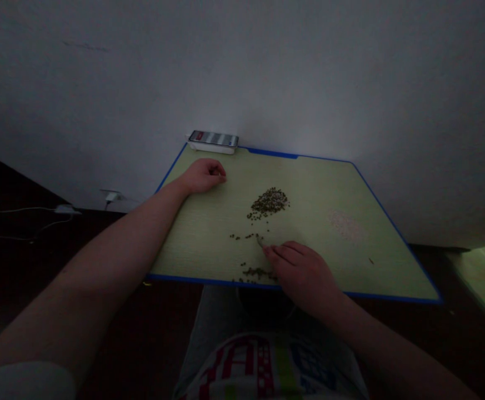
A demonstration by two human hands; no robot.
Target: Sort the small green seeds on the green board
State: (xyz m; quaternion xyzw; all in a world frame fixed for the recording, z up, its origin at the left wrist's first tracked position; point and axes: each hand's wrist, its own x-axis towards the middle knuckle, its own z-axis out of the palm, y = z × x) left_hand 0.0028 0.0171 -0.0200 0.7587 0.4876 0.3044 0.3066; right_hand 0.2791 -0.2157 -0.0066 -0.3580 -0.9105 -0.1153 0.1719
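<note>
My left hand rests on the left part of a pale green board with a blue rim, its fingers curled in and nothing visible in them. Near the front edge, my right hand pinches a short, thin, pale greenish strip, too dim to name. Its tip is at a loose row of small dark beans or seeds. Farther back lies a mixed heap of dark and light grains. More dark seeds lie along the front edge, partly behind my right hand. A spread of pale grains lies to the right.
At the back left corner, a phone lies on a white box by the wall. A small dark sliver is on the board's right. Below the front edge, a dark round container shows between my legs. A plug and cable are at left.
</note>
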